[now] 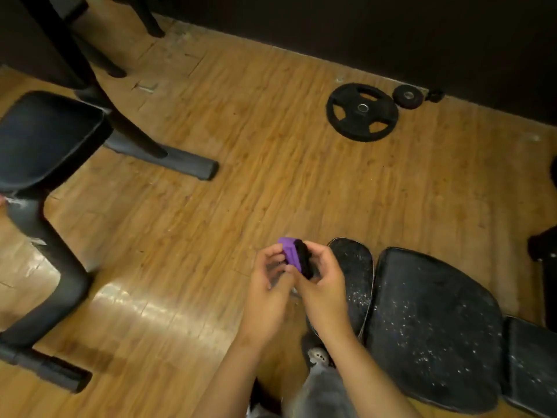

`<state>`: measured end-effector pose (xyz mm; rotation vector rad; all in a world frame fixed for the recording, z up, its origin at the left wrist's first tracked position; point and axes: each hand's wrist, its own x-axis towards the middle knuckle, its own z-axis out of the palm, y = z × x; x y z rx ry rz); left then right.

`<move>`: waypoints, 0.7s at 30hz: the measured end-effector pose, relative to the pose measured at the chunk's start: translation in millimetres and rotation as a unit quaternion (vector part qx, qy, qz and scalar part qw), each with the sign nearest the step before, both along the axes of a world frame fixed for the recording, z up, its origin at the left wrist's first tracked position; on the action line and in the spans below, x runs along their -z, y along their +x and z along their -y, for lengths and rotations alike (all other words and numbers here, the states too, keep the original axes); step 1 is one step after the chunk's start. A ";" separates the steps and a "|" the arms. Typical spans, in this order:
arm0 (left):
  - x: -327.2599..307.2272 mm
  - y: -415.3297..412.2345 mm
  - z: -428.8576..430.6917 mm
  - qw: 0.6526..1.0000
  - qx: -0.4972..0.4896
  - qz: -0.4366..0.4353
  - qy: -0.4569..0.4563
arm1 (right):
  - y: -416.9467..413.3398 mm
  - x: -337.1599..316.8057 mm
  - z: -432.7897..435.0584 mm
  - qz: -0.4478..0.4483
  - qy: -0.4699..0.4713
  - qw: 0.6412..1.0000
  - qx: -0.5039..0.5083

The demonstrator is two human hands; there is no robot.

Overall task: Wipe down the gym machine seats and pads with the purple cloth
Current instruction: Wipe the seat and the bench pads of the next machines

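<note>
1 purple cloth (291, 256), folded small, at 6 o'clock above the wood floor (241, 176); left hand (266, 294) and right hand (324, 288) both have fingers curled on it. 3 speckled black pads in a row at 4-5 o'clock: narrow pad (357, 282) just beside the right hand, wide pad (431, 327), end pad (530, 363). 1 dark seat (45, 137) at 9 o'clock; 2 plates flat on the floor at 1 o'clock, large plate (361, 112) and small plate (409, 96).

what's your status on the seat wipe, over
Left hand and right hand both gripping the purple cloth, bunched up. Speckled seat pad at right, not yet touched. Nothing between them.
</note>
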<state>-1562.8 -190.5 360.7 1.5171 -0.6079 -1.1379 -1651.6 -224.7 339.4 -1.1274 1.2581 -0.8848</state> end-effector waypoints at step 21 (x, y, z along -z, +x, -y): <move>397.5 140.5 72.4 0.980 -0.006 -0.182 -0.082 | 51.9 331.9 139.8 -0.474 -0.185 0.716 -0.478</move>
